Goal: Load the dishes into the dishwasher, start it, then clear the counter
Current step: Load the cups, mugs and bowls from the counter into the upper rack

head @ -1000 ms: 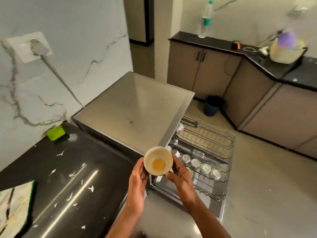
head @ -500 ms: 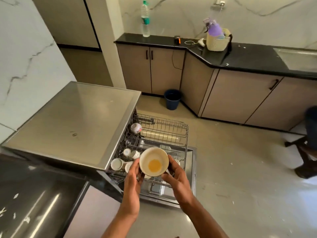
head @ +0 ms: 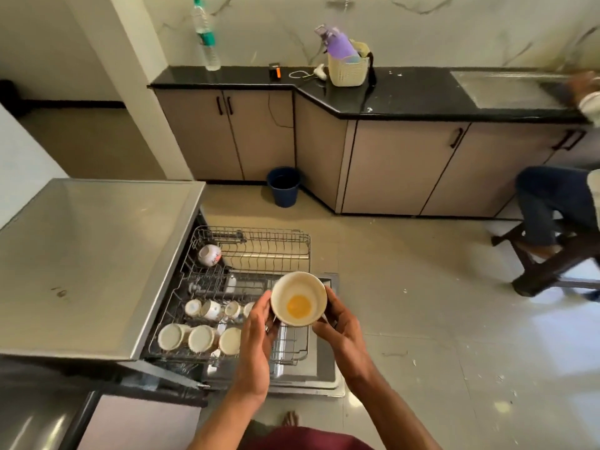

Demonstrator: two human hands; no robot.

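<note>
While both hands, left (head: 258, 339) and right (head: 341, 332), grip bowl (head: 298, 298), mouth faces up above rack (head: 259, 251).

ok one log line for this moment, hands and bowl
left hand: holds bowl | right hand: holds bowl | bowl: upright, yellow residue, above pulled-out rack | step: not yet racked

Wire rack (head: 279, 251) (pulled out): cups (head: 211, 309), bowls (head: 201, 338).
</note>
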